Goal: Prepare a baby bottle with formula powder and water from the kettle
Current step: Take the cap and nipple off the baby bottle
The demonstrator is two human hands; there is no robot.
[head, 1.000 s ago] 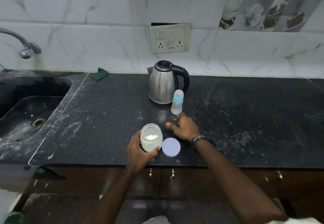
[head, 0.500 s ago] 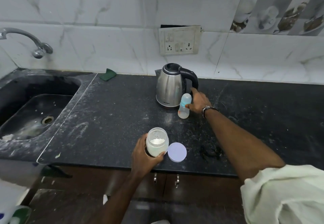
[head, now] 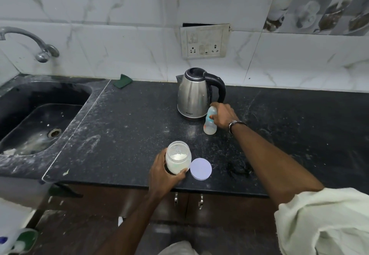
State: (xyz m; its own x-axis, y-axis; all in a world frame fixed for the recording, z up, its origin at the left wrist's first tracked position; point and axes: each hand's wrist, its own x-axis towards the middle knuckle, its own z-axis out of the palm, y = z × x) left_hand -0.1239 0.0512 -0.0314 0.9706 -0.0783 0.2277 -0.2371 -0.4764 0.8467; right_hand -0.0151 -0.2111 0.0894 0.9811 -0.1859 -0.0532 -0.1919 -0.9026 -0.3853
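Two grips are busy: the right grip [head: 223, 116] clamps the baby bottle [head: 210, 124], tilted beside the kettle [head: 194, 95] mid-desk; the left grip [head: 161, 172] clasps the open powder jar [head: 177, 157] near the front edge, its lid [head: 200, 169] touching.

Brushed, faintly glossy steel on the kettle [head: 193, 97] with a smooth black plastic handle; cloudy translucent plastic on the baby bottle [head: 210, 124]; clear glossy walls on the powder jar [head: 177, 160]; matt pale plastic lid [head: 200, 169]; speckled, dust-streaked black stone table [head: 139, 127].
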